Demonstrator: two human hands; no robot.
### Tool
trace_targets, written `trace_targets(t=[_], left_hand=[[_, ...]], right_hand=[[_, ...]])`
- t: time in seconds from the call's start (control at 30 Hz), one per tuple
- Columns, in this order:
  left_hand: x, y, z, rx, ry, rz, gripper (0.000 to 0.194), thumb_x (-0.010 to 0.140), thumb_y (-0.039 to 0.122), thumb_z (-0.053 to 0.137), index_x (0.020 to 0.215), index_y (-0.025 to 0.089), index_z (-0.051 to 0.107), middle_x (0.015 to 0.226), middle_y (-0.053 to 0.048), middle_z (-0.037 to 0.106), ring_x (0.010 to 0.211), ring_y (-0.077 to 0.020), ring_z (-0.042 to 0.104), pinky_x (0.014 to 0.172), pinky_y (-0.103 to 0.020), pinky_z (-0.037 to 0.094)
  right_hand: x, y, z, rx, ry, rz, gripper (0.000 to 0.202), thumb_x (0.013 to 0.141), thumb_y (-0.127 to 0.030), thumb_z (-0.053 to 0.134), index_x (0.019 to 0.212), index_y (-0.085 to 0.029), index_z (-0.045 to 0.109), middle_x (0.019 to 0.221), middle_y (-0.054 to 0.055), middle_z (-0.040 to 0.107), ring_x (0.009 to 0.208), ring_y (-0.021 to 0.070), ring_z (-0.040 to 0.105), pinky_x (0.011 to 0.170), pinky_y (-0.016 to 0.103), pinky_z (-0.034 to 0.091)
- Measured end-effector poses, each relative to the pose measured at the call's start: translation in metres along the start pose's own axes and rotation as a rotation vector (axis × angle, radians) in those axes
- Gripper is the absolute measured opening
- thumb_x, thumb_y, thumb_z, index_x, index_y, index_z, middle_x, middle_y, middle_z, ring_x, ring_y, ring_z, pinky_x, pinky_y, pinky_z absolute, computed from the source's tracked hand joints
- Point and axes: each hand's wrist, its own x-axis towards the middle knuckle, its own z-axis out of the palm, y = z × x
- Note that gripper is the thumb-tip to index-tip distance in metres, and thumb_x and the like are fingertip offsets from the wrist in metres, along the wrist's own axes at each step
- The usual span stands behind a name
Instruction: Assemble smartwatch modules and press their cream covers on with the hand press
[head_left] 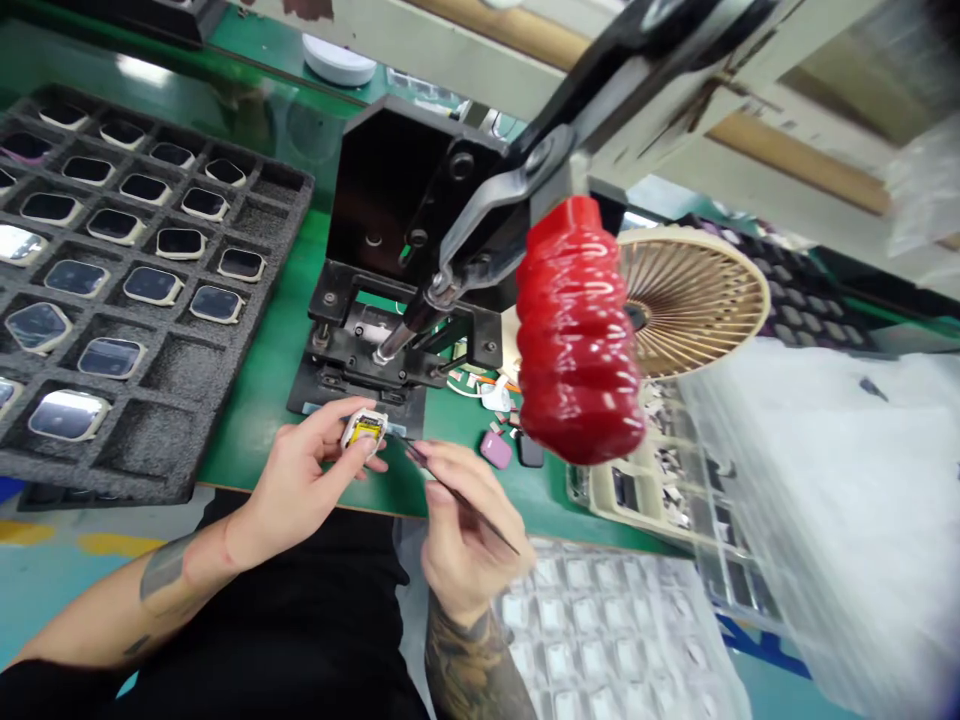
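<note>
My left hand (311,465) pinches a small pale watch case (365,432) with its inside showing, a yellow part among dark pieces. The thumb lies over the case's lower edge. In my right hand (476,525) are dark tweezers (469,505), held like a pen. Their tips point at the right side of the case; whether they touch it I cannot tell. Just beyond both hands stands a black hand press (405,220), its red ribbed handle (579,335) hanging to the right above the bench.
A grey foam tray (259,330) of several watch cases lies on the left. A beige fan (697,300) stands behind the red handle. Purple (496,449) and black (531,451) small cases lie on the green bench. A parts box (637,510) and clear plastic trays (585,620) are at right.
</note>
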Motion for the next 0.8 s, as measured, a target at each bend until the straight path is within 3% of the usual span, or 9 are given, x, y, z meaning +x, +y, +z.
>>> trace_targets(t=[0.1, 0.27, 0.5, 0.57, 0.67, 0.8], left_hand=[[0.000, 0.003, 0.000, 0.029, 0.010, 0.018, 0.032, 0.108, 0.031, 0.078, 0.138, 0.020, 0.078, 0.097, -0.006, 0.090, 0.079, -0.0240, 0.089, 0.072, -0.030, 0.073], [0.001, 0.006, -0.001, 0.065, 0.011, 0.036, 0.034, 0.105, 0.028, 0.079, 0.138, 0.021, 0.080, 0.095, -0.006, 0.090, 0.076, -0.0253, 0.089, 0.072, -0.032, 0.074], [-0.001, 0.007, -0.003, 0.014, -0.032, 0.047, 0.030, 0.107, 0.027, 0.077, 0.136, 0.020, 0.081, 0.101, -0.006, 0.091, 0.082, -0.0239, 0.089, 0.079, -0.033, 0.075], [-0.001, 0.006, -0.003, -0.020, -0.012, 0.050, 0.031, 0.106, 0.026, 0.078, 0.137, 0.020, 0.080, 0.101, -0.007, 0.091, 0.082, -0.0237, 0.089, 0.077, -0.032, 0.075], [-0.001, 0.003, -0.001, -0.084, 0.018, 0.017, 0.033, 0.106, 0.030, 0.081, 0.138, 0.020, 0.079, 0.101, -0.007, 0.090, 0.083, -0.0241, 0.089, 0.073, -0.030, 0.074], [-0.002, 0.000, -0.002, -0.133, 0.008, -0.019, 0.040, 0.107, 0.034, 0.081, 0.144, 0.019, 0.075, 0.101, -0.008, 0.089, 0.085, -0.0236, 0.089, 0.073, -0.029, 0.073]], right_hand=[[-0.002, 0.006, 0.015, 0.027, 0.020, -0.016, 0.038, 0.101, -0.006, 0.072, 0.129, -0.030, 0.082, 0.112, 0.008, 0.086, 0.101, 0.0279, 0.084, 0.088, 0.051, 0.073], [-0.003, 0.010, 0.020, 0.014, 0.000, -0.005, 0.033, 0.102, -0.009, 0.072, 0.127, -0.029, 0.082, 0.113, 0.009, 0.087, 0.101, 0.0277, 0.085, 0.090, 0.051, 0.073], [-0.006, 0.004, 0.020, 0.271, -0.002, 0.345, 0.013, 0.109, -0.026, 0.069, 0.116, -0.024, 0.080, 0.103, 0.008, 0.083, 0.089, 0.0222, 0.083, 0.077, 0.038, 0.072], [-0.007, 0.002, 0.017, 0.303, -0.027, 0.284, 0.012, 0.108, -0.030, 0.070, 0.113, -0.025, 0.080, 0.096, 0.008, 0.081, 0.086, 0.0234, 0.081, 0.077, 0.042, 0.072], [-0.007, 0.003, 0.013, 0.241, 0.070, 0.142, 0.014, 0.106, -0.029, 0.073, 0.117, -0.027, 0.081, 0.096, 0.008, 0.081, 0.091, 0.0270, 0.081, 0.077, 0.046, 0.072], [-0.004, 0.011, 0.015, 0.197, 0.145, 0.183, 0.020, 0.105, -0.020, 0.073, 0.121, -0.027, 0.082, 0.109, 0.009, 0.082, 0.102, 0.0254, 0.082, 0.081, 0.042, 0.074]])
